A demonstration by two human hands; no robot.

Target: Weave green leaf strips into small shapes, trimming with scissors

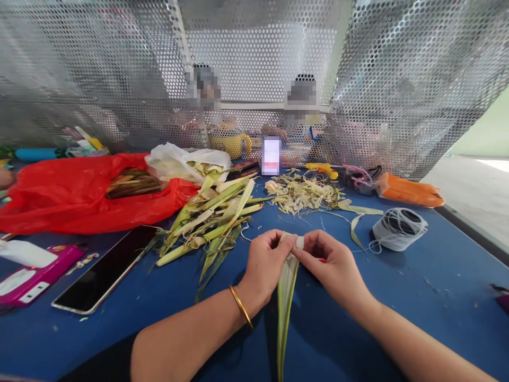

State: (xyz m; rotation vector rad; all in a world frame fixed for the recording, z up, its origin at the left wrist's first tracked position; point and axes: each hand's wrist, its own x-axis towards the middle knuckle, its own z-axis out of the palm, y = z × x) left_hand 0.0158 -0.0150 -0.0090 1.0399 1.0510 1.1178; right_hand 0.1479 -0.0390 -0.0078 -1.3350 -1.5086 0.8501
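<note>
My left hand [267,261], with a gold bangle at the wrist, pinches the upper end of a long pale-green leaf strip [287,305]. The strip hangs down toward the near edge of the view. My right hand [328,260] meets the left at the same end, thumb and fingers closed on it. A small whitish piece [299,242] shows between the fingertips. Under the right fingers a bit of something red [321,260] peeks out, mostly hidden. Left of the hands lies a heap of green and yellowish leaf strips [214,215].
Beyond the hands are shredded scraps [304,193] and a lit phone [271,155]. A dark phone [107,270] and red bag [59,196] lie left; a spool of white cord [400,229] and an orange packet [409,190] lie right. A perforated metal screen [258,58] closes the back.
</note>
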